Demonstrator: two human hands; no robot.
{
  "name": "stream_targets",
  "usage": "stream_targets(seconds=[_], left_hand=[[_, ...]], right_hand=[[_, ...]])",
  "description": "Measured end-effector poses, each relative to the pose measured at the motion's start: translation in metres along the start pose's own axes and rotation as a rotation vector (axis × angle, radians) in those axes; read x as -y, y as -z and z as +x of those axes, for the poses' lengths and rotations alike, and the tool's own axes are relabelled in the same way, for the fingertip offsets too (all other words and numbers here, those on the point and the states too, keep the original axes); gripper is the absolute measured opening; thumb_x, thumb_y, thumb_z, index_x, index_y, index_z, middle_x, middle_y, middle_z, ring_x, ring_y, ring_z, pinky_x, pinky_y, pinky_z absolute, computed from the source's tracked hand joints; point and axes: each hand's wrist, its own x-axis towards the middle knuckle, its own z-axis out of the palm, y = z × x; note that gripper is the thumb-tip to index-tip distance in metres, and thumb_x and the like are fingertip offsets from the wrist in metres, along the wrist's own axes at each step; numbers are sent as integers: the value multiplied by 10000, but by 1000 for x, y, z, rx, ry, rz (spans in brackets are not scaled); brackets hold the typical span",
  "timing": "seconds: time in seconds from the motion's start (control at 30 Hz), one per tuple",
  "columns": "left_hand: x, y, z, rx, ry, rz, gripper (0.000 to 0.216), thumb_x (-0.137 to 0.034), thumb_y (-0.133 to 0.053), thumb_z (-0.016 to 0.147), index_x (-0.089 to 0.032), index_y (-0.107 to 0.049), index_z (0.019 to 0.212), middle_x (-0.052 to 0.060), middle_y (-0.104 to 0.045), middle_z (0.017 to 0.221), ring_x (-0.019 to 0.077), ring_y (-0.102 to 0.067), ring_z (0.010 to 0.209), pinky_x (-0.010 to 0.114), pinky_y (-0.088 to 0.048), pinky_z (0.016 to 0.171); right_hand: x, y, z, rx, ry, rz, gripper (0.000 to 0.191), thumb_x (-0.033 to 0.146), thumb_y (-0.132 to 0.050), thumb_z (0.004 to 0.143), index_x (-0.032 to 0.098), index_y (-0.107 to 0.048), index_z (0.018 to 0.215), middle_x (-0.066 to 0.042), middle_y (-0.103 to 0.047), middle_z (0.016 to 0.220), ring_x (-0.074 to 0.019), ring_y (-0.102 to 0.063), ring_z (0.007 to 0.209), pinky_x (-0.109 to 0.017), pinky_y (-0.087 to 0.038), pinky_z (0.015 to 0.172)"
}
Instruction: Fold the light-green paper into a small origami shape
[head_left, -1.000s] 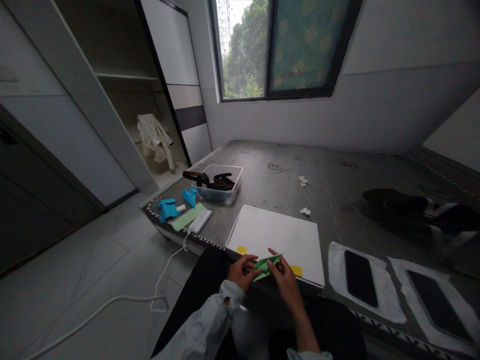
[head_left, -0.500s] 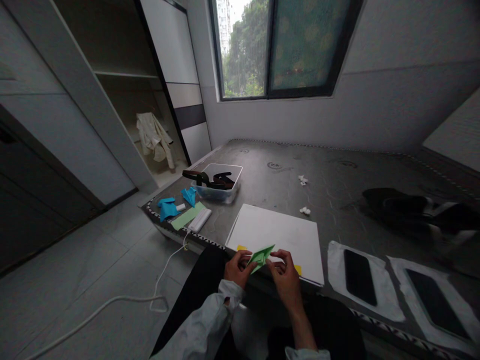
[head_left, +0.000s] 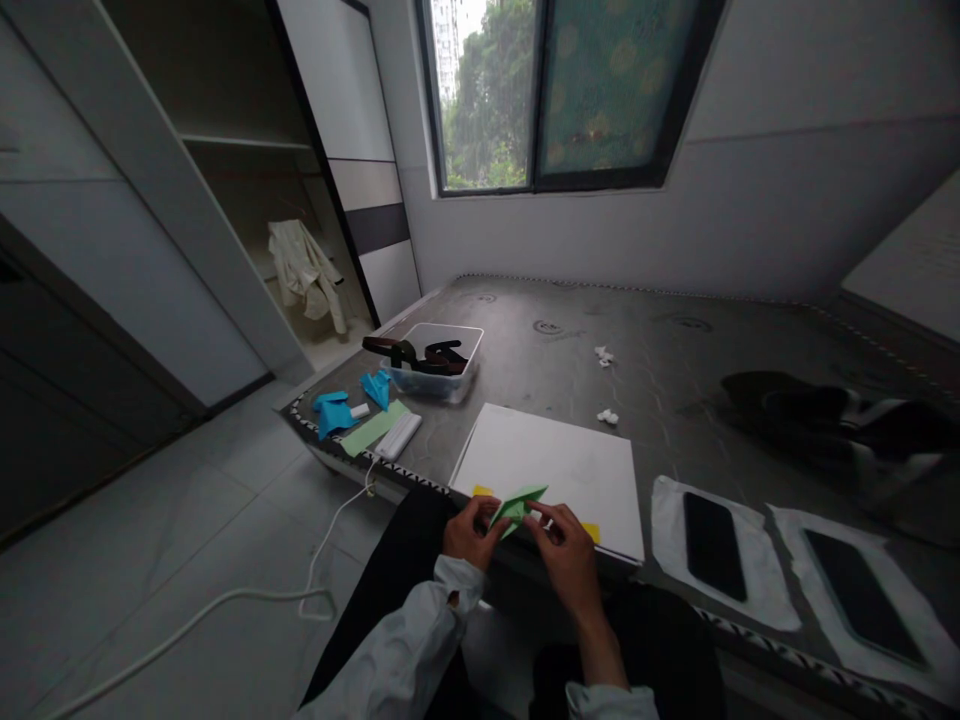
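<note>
A piece of folded green paper (head_left: pixel 517 508) is held up between my two hands, just over the near edge of a white board (head_left: pixel 551 460). My left hand (head_left: pixel 470 532) pinches its left side between thumb and fingers. On the right side, my right hand (head_left: pixel 562 545) has its thumb and fingertips closed on the paper's edge. The paper has a pointed upper corner and several layered folds; its underside is hidden by my fingers. Yellow patches (head_left: pixel 591 532) show at the board's near edge, beside my hands.
To the left lie blue folded papers (head_left: pixel 335 413), a green paper strip (head_left: pixel 375 428), a white power strip (head_left: pixel 399 437) and a clear plastic box (head_left: pixel 442 385) with dark straps. Two dark phones (head_left: pixel 714 545) rest on white sheets at right. Crumpled white bits (head_left: pixel 607 416) lie beyond the board.
My right fingers have shifted left and closer in on the green paper, which has tilted a little. The whole view has moved slightly.
</note>
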Motion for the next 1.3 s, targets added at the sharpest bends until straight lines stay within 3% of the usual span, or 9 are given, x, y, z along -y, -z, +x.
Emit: stream_targets(seconds=[0.6, 0.97, 1.13, 1.3], left_hand=[[0, 2, -1, 15, -51, 148, 223, -371, -681, 733, -225, -654, 899, -11, -737, 802, 128, -650, 617, 235, -516, 631], [13, 4, 1, 93, -153, 222, 245, -331, -710, 740, -249, -659, 966, 1, -757, 897, 159, -707, 769, 254, -553, 725], [13, 3, 1, 134, -188, 241, 257, -347, -687, 764, -248, -673, 1001, 30, -758, 949, 186, -707, 849, 282, -553, 772], [10, 3, 0, 256, -121, 120, 337, -298, -631, 798, -259, -622, 1132, 3, -762, 960, 169, -713, 871, 256, -546, 776]], right_hand=[[-2, -2, -2, 31, 21, -97, 278, 433, -593, 834, 204, -688, 959, -14, -610, 754, -143, -487, 569, -267, -421, 572], [-4, -2, -3, 56, 48, -166, 204, 355, -557, 855, 208, -677, 930, -32, -633, 788, -173, -553, 655, -283, -452, 625], [-12, -1, -4, 49, 62, -226, 229, 371, -542, 872, 224, -716, 885, -47, -627, 825, -206, -593, 770, -326, -461, 736], [-16, -1, -4, -61, 107, -264, 233, 396, -567, 868, 255, -750, 839, -62, -582, 943, -201, -549, 794, -348, -456, 753]])
